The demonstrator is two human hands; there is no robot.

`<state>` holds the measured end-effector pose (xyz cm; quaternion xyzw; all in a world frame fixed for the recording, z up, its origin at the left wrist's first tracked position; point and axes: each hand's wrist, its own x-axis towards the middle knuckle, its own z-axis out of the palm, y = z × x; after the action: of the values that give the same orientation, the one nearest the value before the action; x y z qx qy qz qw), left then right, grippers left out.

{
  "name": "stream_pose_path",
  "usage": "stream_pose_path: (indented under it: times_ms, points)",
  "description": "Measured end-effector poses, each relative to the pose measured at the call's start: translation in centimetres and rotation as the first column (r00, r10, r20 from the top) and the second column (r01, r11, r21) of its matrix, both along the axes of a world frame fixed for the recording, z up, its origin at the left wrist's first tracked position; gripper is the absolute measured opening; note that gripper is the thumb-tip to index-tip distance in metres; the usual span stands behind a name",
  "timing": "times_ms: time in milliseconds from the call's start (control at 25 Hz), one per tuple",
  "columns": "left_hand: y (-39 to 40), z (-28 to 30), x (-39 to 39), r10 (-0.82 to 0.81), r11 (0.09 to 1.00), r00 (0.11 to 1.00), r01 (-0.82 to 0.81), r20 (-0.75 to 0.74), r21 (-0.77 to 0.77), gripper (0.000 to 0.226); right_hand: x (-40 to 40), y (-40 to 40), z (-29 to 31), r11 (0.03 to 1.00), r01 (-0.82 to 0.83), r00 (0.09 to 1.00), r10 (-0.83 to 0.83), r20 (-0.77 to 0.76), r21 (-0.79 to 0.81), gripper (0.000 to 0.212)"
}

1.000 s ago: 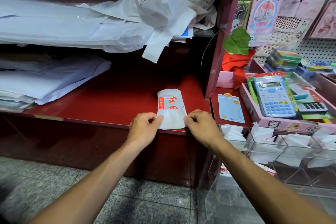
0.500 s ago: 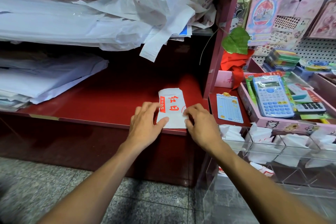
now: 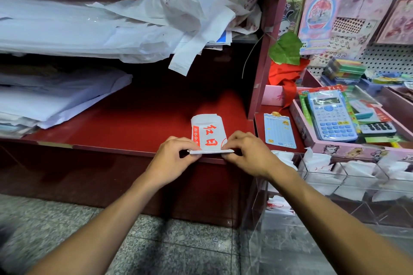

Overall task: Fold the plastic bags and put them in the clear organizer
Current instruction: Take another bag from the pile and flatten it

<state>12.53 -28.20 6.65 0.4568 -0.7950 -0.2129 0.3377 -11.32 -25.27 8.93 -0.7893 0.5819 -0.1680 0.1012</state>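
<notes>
Your left hand (image 3: 171, 158) and right hand (image 3: 247, 154) each pinch the near edge of the folded plastic bag (image 3: 209, 135) at the red shelf (image 3: 134, 127) front lip; clear organizer (image 3: 348, 176) sits right, apparently holding folded bags.

light: dim, shelf recess dark | glare: clear organizer (image 3: 335, 185) | edges: wide-angle bending | blur: bottom-left corner

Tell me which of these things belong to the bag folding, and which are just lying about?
Belonging to the job:
- folded white plastic bag with red print, pinched by left hand and right hand
- heap of loose white plastic bags
- clear plastic organizer

Lying about:
- blue calculator
- green leaf
</notes>
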Motion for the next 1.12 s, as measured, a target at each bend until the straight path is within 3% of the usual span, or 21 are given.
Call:
stream_pose_path:
  times_ms: [120,200,280,360,440,560,680,800,920,1000,1120]
  points:
    - [0.2,0.6,0.1,0.011,0.998,0.997,-0.006,-0.075,0.066,0.016,-0.3,0.2,-0.1,0.998,0.044,0.971,-0.053,0.233,0.041,0.017]
    - [0.4,1.0,-0.2,0.064,0.991,0.985,-0.043,-0.161,0.128,0.018,-0.2,0.2,0.2,0.991,0.105,0.934,-0.125,0.334,0.079,0.025]
    - [0.5,1.3,-0.7,0.113,0.979,0.968,-0.07,-0.225,0.192,0.013,0.2,0.2,0.4,0.977,0.187,0.892,-0.212,0.399,0.101,0.024]
    - [0.4,1.2,-1.2,0.158,0.97,0.965,-0.112,-0.209,0.214,0.026,0.5,0.1,0.3,0.963,0.246,0.855,-0.271,0.443,0.114,0.011]
    - [0.3,1.2,-1.7,0.199,0.965,0.965,-0.162,-0.171,0.204,0.035,0.8,0.1,0.4,0.956,0.263,0.845,-0.292,0.448,0.127,0.017]
    - [0.1,1.0,-2.0,0.25,0.964,0.968,-0.245,-0.038,0.102,0.039,1.1,0.2,0.3,0.971,0.232,0.91,-0.236,0.341,0.054,0.039]
    - [0.0,0.7,-1.9,0.214,0.976,0.971,-0.207,0.106,-0.071,0.04,1.4,0.5,0.0,0.985,0.119,0.993,-0.115,0.039,-0.126,0.037]
    - [0.2,0.5,-1.6,0.13,0.991,0.967,-0.117,0.217,-0.071,0.03,1.3,0.7,-0.2,0.995,-0.037,0.987,0.022,-0.159,-0.093,0.041]
    - [0.3,0.6,-1.0,0.099,0.992,0.972,-0.081,0.213,-0.095,0.028,0.6,0.7,0.2,0.997,-0.074,0.984,0.066,-0.168,-0.036,0.044]
    - [0.4,0.6,-0.6,0.09,0.992,0.965,-0.064,0.247,-0.113,0.049,0.5,0.9,0.3,0.995,-0.092,0.981,0.085,-0.172,-0.029,0.043]
    - [0.5,0.2,-0.5,-0.023,1.0,0.921,0.024,0.388,0.003,0.085,0.5,1.0,-0.1,0.993,-0.096,0.987,0.087,-0.138,-0.066,0.04]
